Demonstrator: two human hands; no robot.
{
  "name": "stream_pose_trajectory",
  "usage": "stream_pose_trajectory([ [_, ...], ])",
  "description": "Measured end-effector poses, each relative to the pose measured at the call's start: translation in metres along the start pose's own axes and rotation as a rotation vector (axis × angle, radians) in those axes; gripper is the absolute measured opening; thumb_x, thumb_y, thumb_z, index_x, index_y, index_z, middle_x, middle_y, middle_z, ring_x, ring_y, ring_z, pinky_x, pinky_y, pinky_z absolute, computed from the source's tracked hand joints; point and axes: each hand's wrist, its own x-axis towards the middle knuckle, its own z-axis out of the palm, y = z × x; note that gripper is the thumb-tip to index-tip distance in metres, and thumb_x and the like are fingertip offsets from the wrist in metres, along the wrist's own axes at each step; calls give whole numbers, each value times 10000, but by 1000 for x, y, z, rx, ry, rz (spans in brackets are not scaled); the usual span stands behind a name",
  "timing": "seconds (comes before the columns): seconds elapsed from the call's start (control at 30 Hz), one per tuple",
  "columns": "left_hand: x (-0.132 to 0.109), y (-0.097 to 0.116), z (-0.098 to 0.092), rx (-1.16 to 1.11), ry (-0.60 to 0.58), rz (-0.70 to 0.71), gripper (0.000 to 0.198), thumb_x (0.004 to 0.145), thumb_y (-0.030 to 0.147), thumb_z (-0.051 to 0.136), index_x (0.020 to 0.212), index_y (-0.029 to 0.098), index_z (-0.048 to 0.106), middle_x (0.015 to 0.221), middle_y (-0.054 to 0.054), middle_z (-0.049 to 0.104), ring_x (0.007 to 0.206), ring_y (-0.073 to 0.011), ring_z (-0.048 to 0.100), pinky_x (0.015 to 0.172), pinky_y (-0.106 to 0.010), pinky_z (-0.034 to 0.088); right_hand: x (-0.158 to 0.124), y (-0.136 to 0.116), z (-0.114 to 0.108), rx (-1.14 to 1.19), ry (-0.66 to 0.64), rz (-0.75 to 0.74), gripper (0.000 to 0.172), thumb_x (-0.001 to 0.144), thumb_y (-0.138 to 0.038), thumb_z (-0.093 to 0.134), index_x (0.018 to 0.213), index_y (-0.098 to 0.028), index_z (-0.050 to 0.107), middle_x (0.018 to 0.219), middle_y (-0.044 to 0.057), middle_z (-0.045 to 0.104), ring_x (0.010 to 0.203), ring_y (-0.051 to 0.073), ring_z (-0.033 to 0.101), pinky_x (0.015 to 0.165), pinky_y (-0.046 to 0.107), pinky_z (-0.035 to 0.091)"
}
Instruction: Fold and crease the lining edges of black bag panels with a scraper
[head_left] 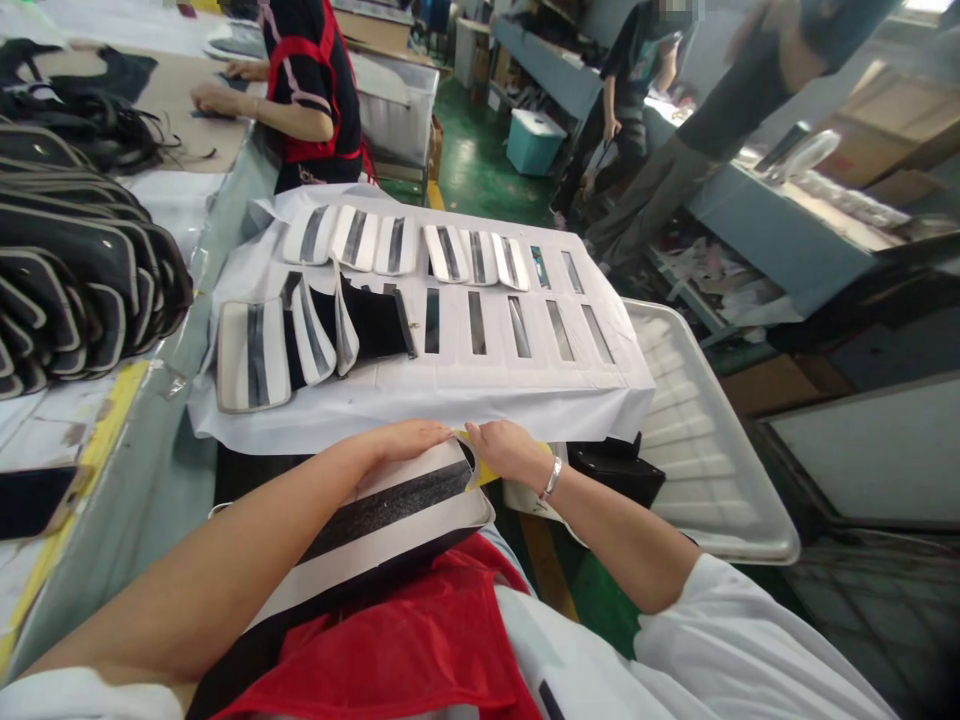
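A white panel with a dark grey centre stripe (397,515) lies across my lap over a red apron (420,650). My left hand (409,440) presses flat on the panel's far edge, fingers closed together. My right hand (506,450), a bracelet on its wrist, pinches a yellow strip (484,475) at the panel's far right corner, curling it up from the edge. Just beyond my hands lies a white cloth-covered board (420,395) carrying rows of similar white-and-black pieces (251,355) and narrow dark strips (517,325).
A stack of black padded pieces (82,290) sits on the table at left. A white plastic tray (701,440) lies at right. One person in a red apron (307,90) works at the far table; others stand at back right by a blue bench (780,240).
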Motion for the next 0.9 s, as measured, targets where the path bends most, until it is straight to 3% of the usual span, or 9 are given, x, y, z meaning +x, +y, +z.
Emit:
stream_pose_trajectory([
  [0.13, 15, 1, -1, -3, -103, -38, 460, 911, 388, 290, 1156, 138, 589, 1262, -62, 599, 1139, -175, 541, 1023, -255, 353, 2, 4, -5, -78, -55, -127, 419, 978, -286, 207, 1201, -120, 520, 891, 167, 662, 822, 293, 659, 651, 359, 486],
  [0.33, 23, 3, 4, -4, -148, -96, 532, 889, 467, 296, 1147, 109, 593, 1238, -104, 604, 1113, -234, 543, 1012, -315, 357, 2, 7, 1, -77, -81, -170, 367, 955, -219, 268, 1200, -97, 511, 883, 184, 651, 817, 304, 656, 646, 363, 488],
  [0.67, 11, 11, 6, -84, -122, -116, 590, 832, 538, 373, 1233, 137, 538, 1266, -59, 592, 1121, -204, 540, 988, -270, 374, -10, 0, 14, 23, -86, -136, 379, 937, -180, 269, 1198, -56, 514, 893, 220, 644, 819, 318, 659, 658, 393, 496],
  [0.9, 7, 15, 3, 46, -77, -111, 595, 820, 537, 400, 1233, 131, 540, 1280, -84, 581, 1151, -242, 526, 1016, -314, 362, -15, -3, 1, 168, -80, -65, 338, 917, -205, 342, 1132, -74, 567, 946, 220, 660, 897, 337, 649, 727, 423, 495],
])
